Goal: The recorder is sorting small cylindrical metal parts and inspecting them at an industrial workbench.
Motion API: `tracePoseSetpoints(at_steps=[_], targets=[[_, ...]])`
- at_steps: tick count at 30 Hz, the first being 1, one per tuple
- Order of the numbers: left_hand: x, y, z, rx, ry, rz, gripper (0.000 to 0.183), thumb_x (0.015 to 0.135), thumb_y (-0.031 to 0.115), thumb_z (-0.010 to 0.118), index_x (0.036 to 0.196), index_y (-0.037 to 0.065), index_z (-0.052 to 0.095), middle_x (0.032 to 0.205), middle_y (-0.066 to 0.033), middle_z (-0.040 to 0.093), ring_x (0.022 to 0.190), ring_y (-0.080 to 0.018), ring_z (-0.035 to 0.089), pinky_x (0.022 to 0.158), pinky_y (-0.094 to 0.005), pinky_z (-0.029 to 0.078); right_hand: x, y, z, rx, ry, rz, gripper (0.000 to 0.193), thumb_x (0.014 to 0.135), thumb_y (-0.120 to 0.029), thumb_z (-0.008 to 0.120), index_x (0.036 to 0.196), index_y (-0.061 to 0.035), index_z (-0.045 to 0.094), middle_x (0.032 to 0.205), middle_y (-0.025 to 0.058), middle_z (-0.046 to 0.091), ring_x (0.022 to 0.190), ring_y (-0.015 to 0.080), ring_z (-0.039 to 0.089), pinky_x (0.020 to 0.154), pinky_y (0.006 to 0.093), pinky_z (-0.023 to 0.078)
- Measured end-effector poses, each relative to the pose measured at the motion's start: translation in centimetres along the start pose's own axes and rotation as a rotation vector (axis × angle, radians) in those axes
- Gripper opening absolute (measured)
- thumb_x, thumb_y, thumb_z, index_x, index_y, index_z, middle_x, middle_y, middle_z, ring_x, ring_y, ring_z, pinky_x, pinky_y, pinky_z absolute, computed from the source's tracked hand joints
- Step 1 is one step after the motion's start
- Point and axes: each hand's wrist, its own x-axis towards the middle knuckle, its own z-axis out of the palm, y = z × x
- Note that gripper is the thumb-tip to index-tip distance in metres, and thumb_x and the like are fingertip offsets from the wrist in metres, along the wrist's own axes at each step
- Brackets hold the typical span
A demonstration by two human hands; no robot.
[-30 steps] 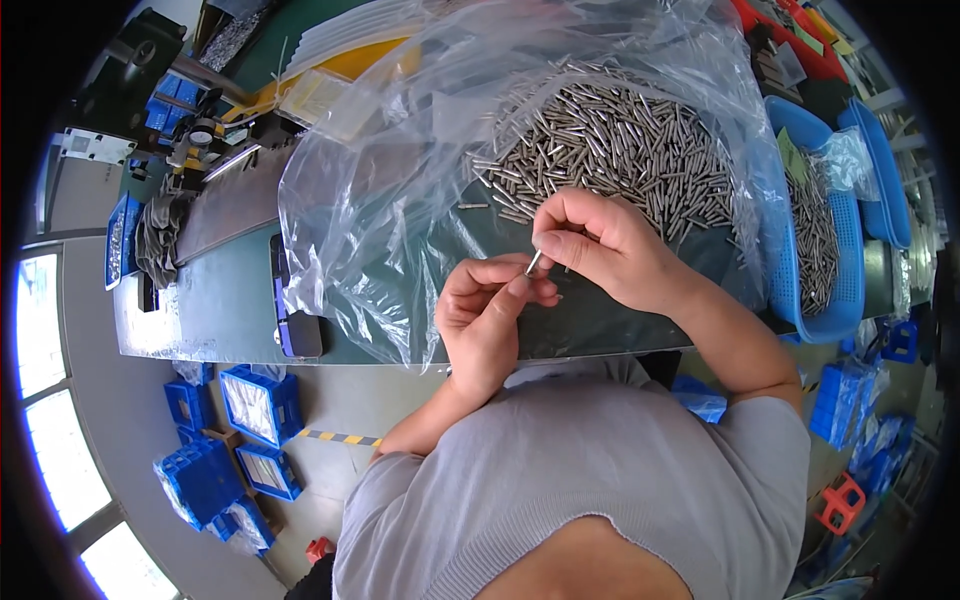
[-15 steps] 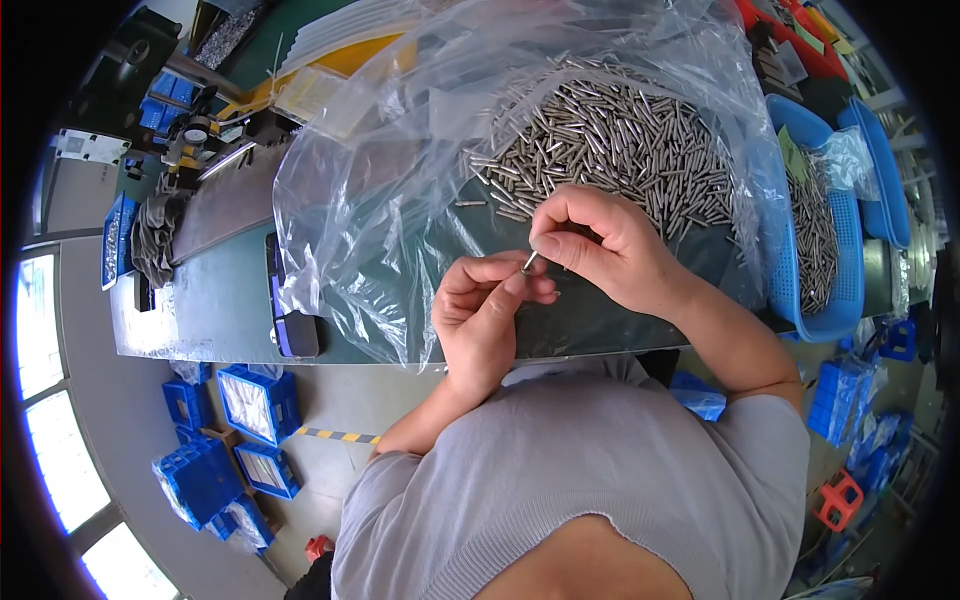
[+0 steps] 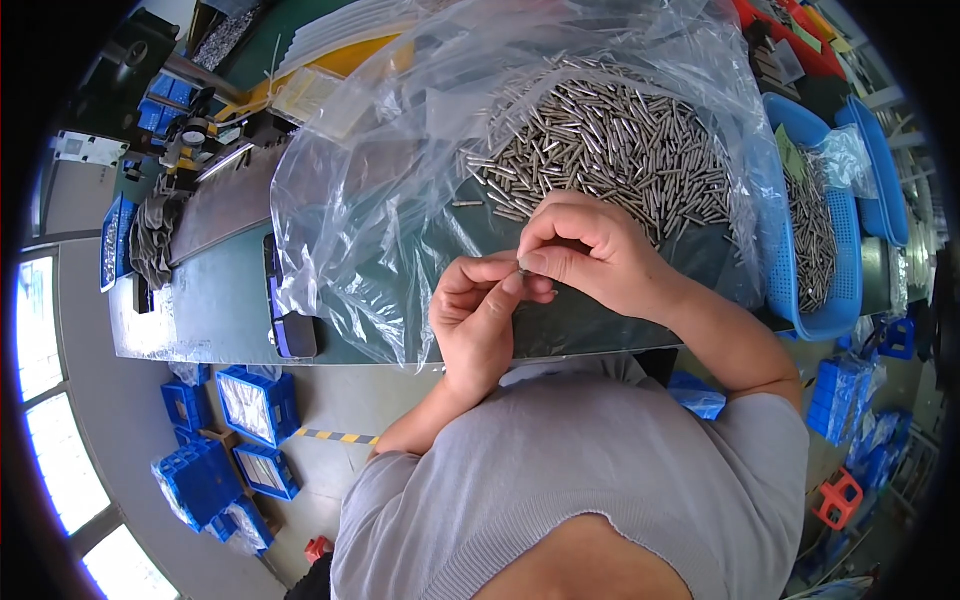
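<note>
Over the near part of the green table my two hands meet, fingertips against fingertips. My left hand (image 3: 477, 312) is closed, its thumb and forefinger pinching a small metal pin (image 3: 524, 271). Only a dark bit of the pin shows; the fingers cover the rest. From the right, my right hand (image 3: 598, 250) pinches at the same spot with thumb and forefinger. Just beyond lies a large heap of loose metal pins (image 3: 620, 140) on clear plastic sheeting (image 3: 350, 215). A single loose pin (image 3: 467, 204) rests left of the heap.
A blue basket (image 3: 848, 255) of pins stands right of the heap, with another blue basket (image 3: 885, 185) beyond it. A dark case (image 3: 296, 335) sits at the table's front edge, left. Blue crates (image 3: 255, 400) stand on the floor at left; an orange stool (image 3: 838, 499) at right.
My right fingertips have moved left and slightly down, up against the left ones. The pin's bright shaft, visible between the hands before, is now mostly covered.
</note>
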Motion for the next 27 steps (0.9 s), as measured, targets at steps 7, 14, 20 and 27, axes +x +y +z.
tracePoseSetpoints(at_steps=[7,14,20,27], targets=[[0.0,0.0,0.3,0.049,0.049,-0.013,0.006,0.089,-0.004,0.052,0.094,-0.004,0.055,0.094,-0.0167,0.063,0.079,-0.0214,0.064,0.073,-0.0331,0.054,-0.1,0.2,0.1,0.065,-0.041,0.102,0.006,0.082,-0.005,0.065,0.082,-0.0013,0.06,0.079,0.002,0.056,0.071,0.009,0.055,0.063,0.023,0.045],[-0.2,0.0,0.1,0.024,0.03,-0.018,0.005,0.087,-0.004,0.054,0.092,-0.002,0.054,0.098,-0.0186,0.062,0.079,-0.0215,0.064,0.072,-0.0338,0.055,0.3,0.2,-3.1,0.724,0.121,0.363,0.01,0.09,-0.014,0.052,0.09,-0.0037,0.054,0.078,0.0,0.052,0.061,0.0048,0.046,0.05,0.019,0.038],[-0.2,0.1,0.1,0.014,0.033,-0.02,0.006,0.087,-0.005,0.052,0.093,-0.003,0.054,0.098,-0.0184,0.061,0.079,-0.021,0.064,0.072,-0.0338,0.055,0.3,0.4,-2.1,-0.146,0.073,0.226,0.01,0.084,-0.013,0.06,0.088,-0.0043,0.059,0.066,-0.0022,0.05,0.055,0.0064,0.047,0.046,0.0232,0.038],[-0.1,0.1,0.1,0.02,0.017,-0.013,0.007,0.088,-0.006,0.051,0.093,-0.003,0.054,0.098,-0.0185,0.061,0.079,-0.0204,0.064,0.073,-0.0331,0.054,-0.3,0.9,-0.2,-0.949,0.002,0.015,0.015,0.072,-0.018,0.069,0.075,-0.0088,0.058,0.073,0.0048,0.056,0.068,0.0254,0.06,0.059,0.0371,0.048]])
